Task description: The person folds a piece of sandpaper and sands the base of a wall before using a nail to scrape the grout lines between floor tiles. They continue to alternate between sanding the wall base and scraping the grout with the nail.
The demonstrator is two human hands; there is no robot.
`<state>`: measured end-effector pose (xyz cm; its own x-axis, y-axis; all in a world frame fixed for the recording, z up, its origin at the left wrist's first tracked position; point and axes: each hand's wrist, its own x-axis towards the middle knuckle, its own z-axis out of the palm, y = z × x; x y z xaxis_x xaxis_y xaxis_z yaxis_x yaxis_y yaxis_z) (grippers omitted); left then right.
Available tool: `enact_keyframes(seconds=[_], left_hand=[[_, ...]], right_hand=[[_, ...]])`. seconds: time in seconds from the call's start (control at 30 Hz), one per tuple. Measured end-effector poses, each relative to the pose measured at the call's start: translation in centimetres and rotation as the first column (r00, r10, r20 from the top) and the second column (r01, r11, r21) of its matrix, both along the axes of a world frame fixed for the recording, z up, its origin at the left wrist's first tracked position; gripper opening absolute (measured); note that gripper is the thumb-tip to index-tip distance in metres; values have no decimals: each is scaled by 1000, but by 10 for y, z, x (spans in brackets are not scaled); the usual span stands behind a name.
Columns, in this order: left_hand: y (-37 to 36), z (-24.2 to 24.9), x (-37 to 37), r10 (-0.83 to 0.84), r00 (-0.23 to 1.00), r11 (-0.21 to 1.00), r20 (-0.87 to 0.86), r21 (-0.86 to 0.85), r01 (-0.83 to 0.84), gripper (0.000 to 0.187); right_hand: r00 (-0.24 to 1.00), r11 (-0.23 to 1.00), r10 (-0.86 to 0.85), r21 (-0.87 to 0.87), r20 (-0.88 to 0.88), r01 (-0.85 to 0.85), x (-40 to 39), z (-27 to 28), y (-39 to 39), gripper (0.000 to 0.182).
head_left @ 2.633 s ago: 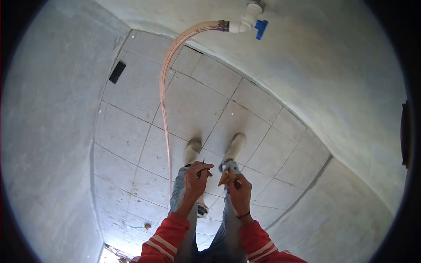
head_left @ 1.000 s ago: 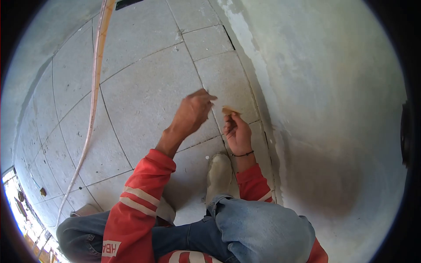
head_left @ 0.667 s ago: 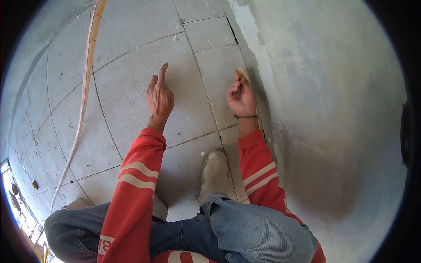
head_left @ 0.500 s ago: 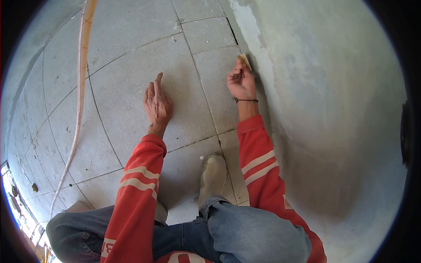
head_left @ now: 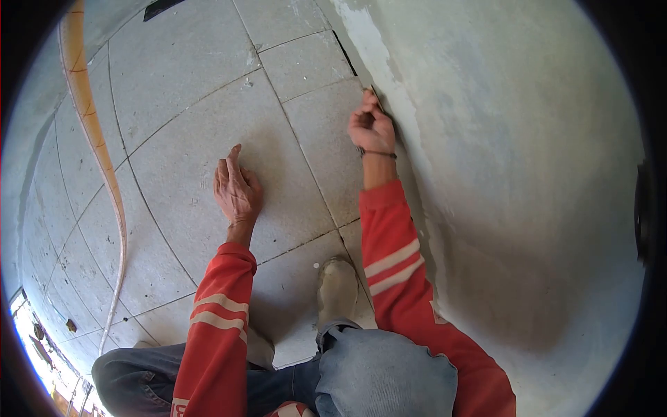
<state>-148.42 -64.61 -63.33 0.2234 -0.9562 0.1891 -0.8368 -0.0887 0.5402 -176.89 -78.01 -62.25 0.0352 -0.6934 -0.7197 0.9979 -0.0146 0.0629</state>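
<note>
My right hand (head_left: 372, 127) is closed on a small flat piece (head_left: 376, 97), pinched at the fingertips and seen nearly edge-on. It is at the joint where the tiled floor (head_left: 201, 132) meets the plastered wall (head_left: 514, 139), just below a dark open gap (head_left: 344, 53) along the tile edge. My left hand (head_left: 237, 187) hangs over a large grey tile, palm down and holding nothing. Its index finger points forward while the others bend loosely.
A long translucent orange hose (head_left: 90, 111) curves down the left side. A dark flat strip (head_left: 161, 8) lies at the far end of the floor. My boot (head_left: 338, 288) stands on the tiles between my arms. Small crumbs of debris dot the floor.
The piece in my right hand has turned from showing its tan face to nearly edge-on, still against the wall's foot. My left hand has come slightly nearer. The view has shifted, bringing the dark strip in.
</note>
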Motion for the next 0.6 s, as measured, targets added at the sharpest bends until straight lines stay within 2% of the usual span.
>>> enact_keyframes(seconds=[0.03, 0.13, 0.27, 0.37, 0.5, 0.6], left_hand=[[0, 0, 0, 5, 1000, 1000, -1, 5, -5, 57], [0, 0, 2, 8, 1000, 1000, -8, 16, -8, 55], [0, -2, 1, 3, 999, 1000, 32, 28, -4, 55], [-1, 2, -1, 5, 999, 1000, 43, 29, -6, 55], [-2, 1, 0, 10, 999, 999, 46, 31, -11, 55], [0, -3, 2, 2, 1000, 999, 26, 43, -4, 55]], right_hand=[[999, 1000, -23, -17, 45, 24, -9, 3, 21, 27], [1000, 1000, 6, -3, 19, -6, -44, 9, 93, 33], [1000, 1000, 8, 30, 26, -8, -50, 10, 107, 34], [998, 998, 41, -42, 37, -40, -28, 6, 56, 32], [997, 1000, 4, -19, 74, -3, 5, 0, -25, 30], [995, 1000, -14, 7, 94, 13, -1, 2, -11, 31]])
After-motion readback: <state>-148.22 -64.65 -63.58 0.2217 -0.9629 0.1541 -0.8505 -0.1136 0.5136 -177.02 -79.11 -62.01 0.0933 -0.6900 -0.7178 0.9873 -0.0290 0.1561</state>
